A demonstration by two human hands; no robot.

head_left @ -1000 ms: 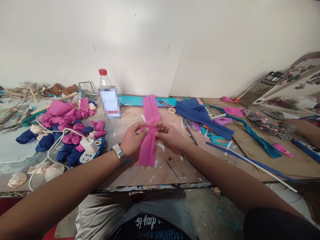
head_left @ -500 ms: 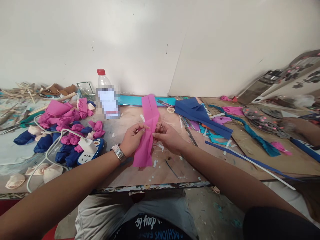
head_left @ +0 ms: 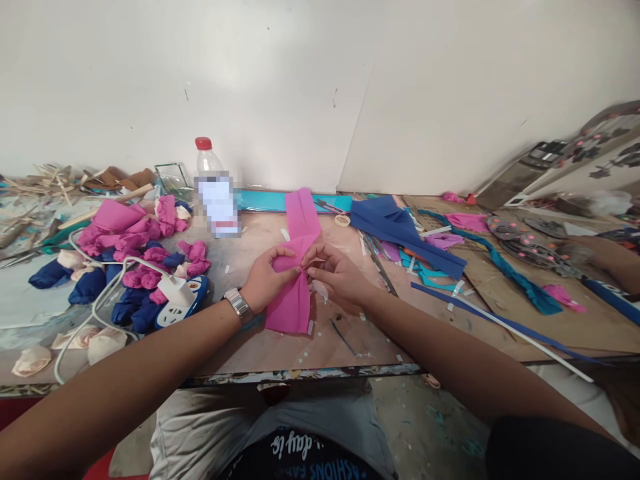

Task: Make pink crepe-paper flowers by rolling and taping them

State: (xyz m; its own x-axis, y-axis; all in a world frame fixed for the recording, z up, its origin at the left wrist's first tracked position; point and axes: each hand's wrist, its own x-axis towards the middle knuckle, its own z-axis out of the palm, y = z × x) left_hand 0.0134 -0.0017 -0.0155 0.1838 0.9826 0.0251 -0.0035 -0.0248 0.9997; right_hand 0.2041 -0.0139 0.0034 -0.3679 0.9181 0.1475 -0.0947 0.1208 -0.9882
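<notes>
A long pink crepe paper strip (head_left: 290, 310) is held up over the table in front of me, gathered narrow at its middle. My left hand (head_left: 267, 277), with a watch at the wrist, pinches that middle from the left. From the right, my right hand (head_left: 337, 270) pinches the same gathered spot, fingertips almost meeting the left thumb. Behind the strip's upper end lie small snips (head_left: 327, 208) and a tape ring (head_left: 342, 220). Folded blue crepe paper (head_left: 385, 221) is beyond my right hand.
Pink, blue and cream paper rosettes (head_left: 137, 233) crowd the left, with a power strip (head_left: 187, 303) and white cable among them. A red-capped bottle (head_left: 204, 157) stands behind a phone (head_left: 219, 207). A white stick (head_left: 520, 330) lies right. Another person's arm (head_left: 610, 257) shows far right.
My fingers have drawn closer together, and the strip's middle is pinched narrower. Its lower end now flares out more to the right.
</notes>
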